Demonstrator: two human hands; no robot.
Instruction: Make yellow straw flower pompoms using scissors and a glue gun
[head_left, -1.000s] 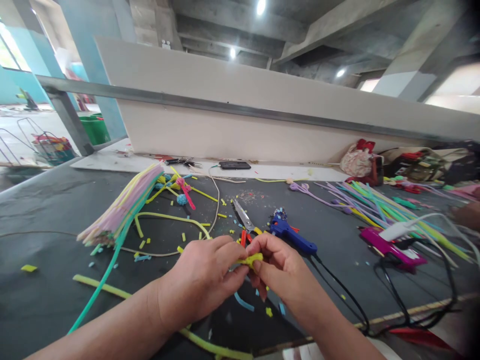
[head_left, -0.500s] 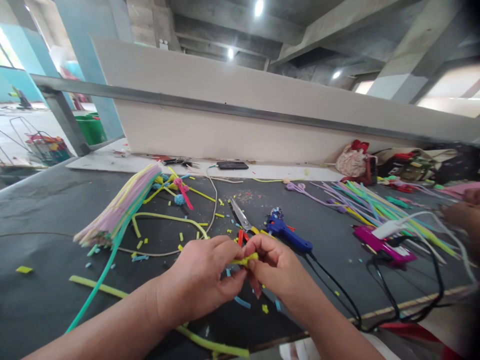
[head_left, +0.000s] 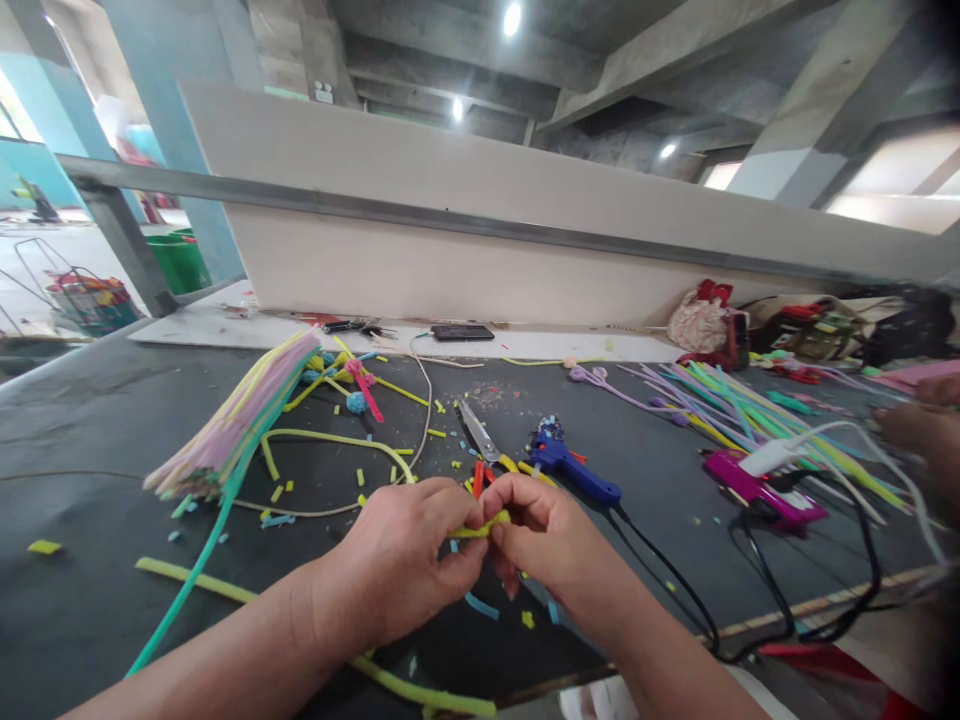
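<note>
Sliding a touch leftward in the head view since a second ago, the whole scene drifts, and more of another person's hands (head_left: 921, 425) now shows at the right edge. Two bare hands at the centre, and both are still busy on one yellow piece (head_left: 484, 527), fuzzy and twisted! The left hand (head_left: 412, 560) pinches its left part, the right hand (head_left: 551, 530) grips near its right end, fingertips of the two almost meeting, just above the dark surface (head_left: 292, 610).

Just beyond them, one pair of scissors (head_left: 480, 432) lies with its blades pointing away, and to its right sits one blue glue gun (head_left: 577, 468), black cord trailing. Further right, one magenta power strip (head_left: 765, 490) with one white plug (head_left: 772, 457) on it, beside a spread of coloured stems (head_left: 720, 400) too many to count.

Over on the left, one thick bundle (head_left: 240, 415) of pink, yellow and green stems, and near its far end one small blue ball (head_left: 356, 402). Yellow and blue scraps are scattered all round. At the back, one black phone (head_left: 461, 332) rests on the white strip (head_left: 585, 343). Overhead, three lit lamps!
</note>
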